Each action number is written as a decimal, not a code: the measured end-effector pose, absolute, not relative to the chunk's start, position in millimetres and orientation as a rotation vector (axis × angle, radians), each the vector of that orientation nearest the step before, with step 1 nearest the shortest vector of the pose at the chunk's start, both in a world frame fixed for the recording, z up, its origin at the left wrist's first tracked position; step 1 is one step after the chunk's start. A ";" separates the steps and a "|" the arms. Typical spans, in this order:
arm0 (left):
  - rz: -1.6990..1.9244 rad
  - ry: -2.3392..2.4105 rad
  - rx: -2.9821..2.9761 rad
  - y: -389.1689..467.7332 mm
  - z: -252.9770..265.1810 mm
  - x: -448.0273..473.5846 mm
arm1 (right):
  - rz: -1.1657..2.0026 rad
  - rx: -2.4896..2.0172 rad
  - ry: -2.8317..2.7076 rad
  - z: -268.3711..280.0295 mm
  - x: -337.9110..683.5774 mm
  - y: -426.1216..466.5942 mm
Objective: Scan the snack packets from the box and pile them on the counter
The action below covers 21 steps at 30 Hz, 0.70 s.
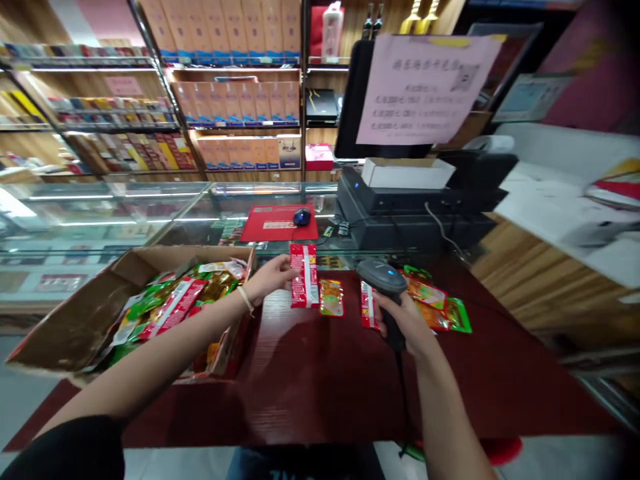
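Note:
My left hand [274, 275] pinches the left edge of a red snack packet [305, 280], whose back with a pale central seam faces me. Just right of it a small orange packet with a red border [332, 298] lies on the dark red table. My right hand [404, 320] is wrapped round the handle of a black barcode scanner [384, 279], its head pointing up and left and a blue light on top. Partly behind the scanner lies another red packet [368, 305]. Several orange, red and green packets [435, 303] are heaped right of the scanner.
An open cardboard box [65, 327] full of snack packets stands on the left. Behind the table are a glass counter [125, 217], a red mouse pad [273, 223] with a mouse [302, 217], and a monitor [350, 100] above a black cash drawer [420, 230]. The scanner's cable [403, 393] hangs toward me.

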<state>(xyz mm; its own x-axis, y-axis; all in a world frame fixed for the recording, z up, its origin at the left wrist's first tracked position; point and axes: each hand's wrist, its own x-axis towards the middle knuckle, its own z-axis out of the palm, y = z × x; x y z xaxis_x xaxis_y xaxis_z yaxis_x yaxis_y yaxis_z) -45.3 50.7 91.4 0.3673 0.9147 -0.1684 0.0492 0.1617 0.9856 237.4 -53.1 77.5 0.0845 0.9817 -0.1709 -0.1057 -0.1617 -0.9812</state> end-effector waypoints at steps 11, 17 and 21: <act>0.561 1.011 1.137 66.5 34.6 90.0 | 1.200 -1.330 -0.854 86.6 276.1 -74.7; 0.613 0.942 1.288 68.5 61.2 55.6 | 1.224 -1.301 -0.912 84.6 270.2 -69.0; 0.691 0.886 1.479 63.5 89.0 9.0 | 1.275 -1.296 -0.952 85.5 248.7 -58.3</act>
